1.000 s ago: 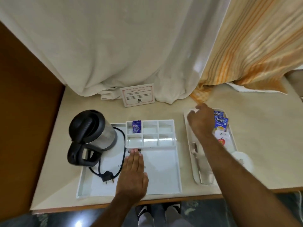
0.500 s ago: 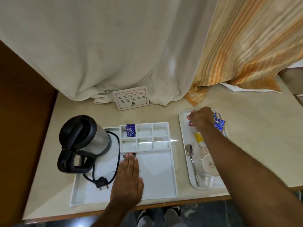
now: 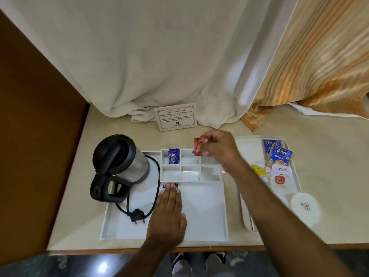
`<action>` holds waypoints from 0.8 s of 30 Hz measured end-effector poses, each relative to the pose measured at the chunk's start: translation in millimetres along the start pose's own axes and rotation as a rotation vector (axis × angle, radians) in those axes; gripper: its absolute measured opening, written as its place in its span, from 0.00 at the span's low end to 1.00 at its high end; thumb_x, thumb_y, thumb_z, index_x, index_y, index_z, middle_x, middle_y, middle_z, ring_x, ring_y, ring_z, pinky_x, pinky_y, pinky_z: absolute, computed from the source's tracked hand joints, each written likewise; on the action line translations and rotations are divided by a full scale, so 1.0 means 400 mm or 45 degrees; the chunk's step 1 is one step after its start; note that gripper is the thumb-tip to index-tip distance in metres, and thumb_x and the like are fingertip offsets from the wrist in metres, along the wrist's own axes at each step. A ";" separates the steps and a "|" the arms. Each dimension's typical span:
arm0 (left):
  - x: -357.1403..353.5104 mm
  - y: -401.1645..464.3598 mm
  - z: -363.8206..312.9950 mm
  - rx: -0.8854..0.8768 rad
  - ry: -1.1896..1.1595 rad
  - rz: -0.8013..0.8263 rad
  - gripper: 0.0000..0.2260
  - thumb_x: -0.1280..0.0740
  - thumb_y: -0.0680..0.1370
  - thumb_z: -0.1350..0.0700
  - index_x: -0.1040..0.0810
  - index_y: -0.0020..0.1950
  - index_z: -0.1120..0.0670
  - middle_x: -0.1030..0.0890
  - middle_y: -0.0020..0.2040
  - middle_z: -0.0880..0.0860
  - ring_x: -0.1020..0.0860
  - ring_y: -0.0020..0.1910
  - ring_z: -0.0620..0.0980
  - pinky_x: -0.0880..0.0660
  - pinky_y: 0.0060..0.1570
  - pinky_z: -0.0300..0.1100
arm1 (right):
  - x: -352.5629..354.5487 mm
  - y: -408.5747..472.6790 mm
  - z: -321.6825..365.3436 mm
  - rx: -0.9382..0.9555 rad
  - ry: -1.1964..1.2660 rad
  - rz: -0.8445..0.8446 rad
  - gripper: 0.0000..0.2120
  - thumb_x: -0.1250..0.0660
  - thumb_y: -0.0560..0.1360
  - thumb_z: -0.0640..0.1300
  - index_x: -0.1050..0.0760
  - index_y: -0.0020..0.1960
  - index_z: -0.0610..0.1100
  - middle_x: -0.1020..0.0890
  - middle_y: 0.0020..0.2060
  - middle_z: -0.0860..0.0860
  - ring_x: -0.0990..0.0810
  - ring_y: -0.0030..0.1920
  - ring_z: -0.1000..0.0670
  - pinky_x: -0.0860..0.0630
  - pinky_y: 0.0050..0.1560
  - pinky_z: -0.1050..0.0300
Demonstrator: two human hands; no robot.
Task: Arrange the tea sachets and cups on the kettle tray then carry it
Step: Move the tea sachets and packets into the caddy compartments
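Head view: your left hand point(image 3: 166, 214) lies flat, fingers together, palm down on the kettle tray point(image 3: 205, 216); your right hand point(image 3: 218, 149), arm stretched across, has its grip pinched on a red sachet point(image 3: 197, 146) hanging above the tray's rear compartments; a blue sachet point(image 3: 173, 156) sits in the rear left compartment.

On the counter point(image 3: 329, 196) the kettle tray point(image 3: 205, 222) lies left of a second tray point(image 3: 247, 144). The kettle point(image 3: 123, 162) stands in its left part, the plug point(image 3: 137, 215) before it; one sachet point(image 3: 173, 156) fills the far-left compartment. Two Tetley sachets point(image 3: 279, 156) lie far on the second tray
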State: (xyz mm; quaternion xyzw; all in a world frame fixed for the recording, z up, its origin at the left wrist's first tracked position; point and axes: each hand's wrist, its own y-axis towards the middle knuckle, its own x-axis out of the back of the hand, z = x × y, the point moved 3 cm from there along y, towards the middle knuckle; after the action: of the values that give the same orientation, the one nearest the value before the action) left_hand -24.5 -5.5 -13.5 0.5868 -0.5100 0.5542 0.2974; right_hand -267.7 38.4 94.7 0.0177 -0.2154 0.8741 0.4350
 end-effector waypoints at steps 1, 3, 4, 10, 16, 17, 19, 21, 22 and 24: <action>-0.001 0.000 0.001 0.004 -0.003 0.002 0.31 0.48 0.79 0.49 0.47 0.77 0.64 0.48 0.78 0.63 0.53 0.78 0.60 0.47 0.73 0.58 | -0.024 0.000 -0.013 0.045 -0.124 -0.011 0.11 0.23 0.65 0.35 0.18 0.44 0.47 0.16 0.41 0.52 0.19 0.39 0.57 0.27 0.35 0.67; -0.002 -0.001 0.001 0.007 -0.005 0.002 0.31 0.47 0.79 0.48 0.47 0.77 0.63 0.48 0.78 0.62 0.54 0.78 0.59 0.48 0.73 0.57 | -0.058 -0.006 -0.041 0.155 -0.293 -0.007 0.09 0.23 0.66 0.38 0.18 0.44 0.47 0.17 0.38 0.55 0.22 0.37 0.61 0.30 0.35 0.72; -0.002 -0.001 0.002 0.002 -0.007 0.000 0.31 0.47 0.79 0.48 0.47 0.77 0.63 0.47 0.78 0.62 0.53 0.78 0.59 0.48 0.73 0.57 | -0.069 -0.011 -0.053 0.195 -0.331 -0.009 0.08 0.23 0.67 0.38 0.18 0.43 0.47 0.17 0.38 0.55 0.22 0.37 0.61 0.31 0.36 0.73; -0.001 -0.003 0.001 -0.001 0.001 0.003 0.31 0.47 0.79 0.48 0.47 0.78 0.63 0.48 0.79 0.62 0.55 0.78 0.59 0.49 0.73 0.57 | -0.043 -0.021 -0.079 0.361 -0.663 -0.200 0.15 0.27 0.70 0.39 0.21 0.57 0.45 0.20 0.54 0.49 0.23 0.49 0.52 0.23 0.50 0.59; -0.012 -0.006 0.008 -0.022 -0.006 -0.047 0.31 0.46 0.78 0.48 0.46 0.77 0.63 0.46 0.78 0.63 0.50 0.78 0.60 0.52 0.73 0.54 | 0.169 0.011 -0.047 0.360 -0.719 -0.464 0.17 0.31 0.69 0.38 0.21 0.57 0.45 0.20 0.54 0.45 0.22 0.51 0.44 0.25 0.54 0.52; -0.014 -0.007 0.011 -0.022 -0.008 -0.057 0.31 0.46 0.78 0.48 0.46 0.77 0.63 0.46 0.78 0.63 0.50 0.78 0.60 0.52 0.73 0.53 | 0.225 0.027 -0.050 0.295 -0.921 -0.451 0.18 0.31 0.68 0.38 0.21 0.58 0.46 0.20 0.55 0.44 0.23 0.54 0.42 0.27 0.56 0.51; -0.018 -0.008 0.011 -0.026 -0.012 -0.074 0.31 0.46 0.78 0.48 0.48 0.78 0.61 0.47 0.78 0.62 0.51 0.78 0.59 0.53 0.73 0.52 | 0.337 0.055 -0.067 0.072 -1.436 -0.266 0.21 0.31 0.67 0.39 0.24 0.61 0.47 0.22 0.57 0.44 0.26 0.58 0.39 0.29 0.56 0.49; -0.019 -0.009 0.012 -0.027 -0.012 -0.084 0.31 0.46 0.78 0.48 0.49 0.78 0.61 0.48 0.78 0.61 0.50 0.78 0.59 0.54 0.73 0.50 | 0.417 0.073 -0.094 -0.140 -1.749 -0.010 0.23 0.30 0.66 0.40 0.25 0.60 0.47 0.23 0.57 0.44 0.26 0.58 0.40 0.28 0.54 0.49; -0.019 -0.008 0.010 -0.028 -0.011 -0.081 0.31 0.46 0.78 0.48 0.49 0.78 0.60 0.48 0.78 0.61 0.50 0.78 0.59 0.54 0.73 0.50 | 0.444 0.078 -0.108 -0.191 -1.804 0.080 0.23 0.30 0.65 0.40 0.25 0.60 0.47 0.23 0.57 0.44 0.25 0.58 0.40 0.28 0.53 0.50; -0.017 -0.008 0.012 -0.025 -0.004 -0.079 0.31 0.47 0.78 0.47 0.47 0.77 0.61 0.47 0.78 0.61 0.49 0.77 0.60 0.55 0.73 0.49 | 0.464 0.091 -0.124 -0.173 -1.814 0.171 0.24 0.28 0.62 0.40 0.25 0.58 0.46 0.23 0.55 0.45 0.24 0.56 0.42 0.26 0.50 0.50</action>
State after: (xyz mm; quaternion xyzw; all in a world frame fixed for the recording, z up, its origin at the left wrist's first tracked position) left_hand -19.0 -7.0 -20.2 0.6004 -0.4975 0.5386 0.3193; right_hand -403.2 178.5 77.2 0.5435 -0.5013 0.6598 0.1341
